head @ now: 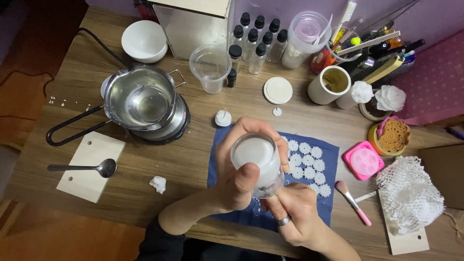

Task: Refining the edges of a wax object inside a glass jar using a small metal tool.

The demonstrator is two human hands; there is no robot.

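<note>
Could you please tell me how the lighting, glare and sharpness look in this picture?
In the head view, light is soft and even; the steel pot shows mild glare, the glass jar in the left hand and right hand looks slightly soft, while the blue cloth and bottles stay sharp; the table's edges bow slightly from the wide lens.

Even warm overhead light, soft shadows; glare on steel pot (pixel 141 99); sharp focus, slight wide-angle bend at edges.
</note>
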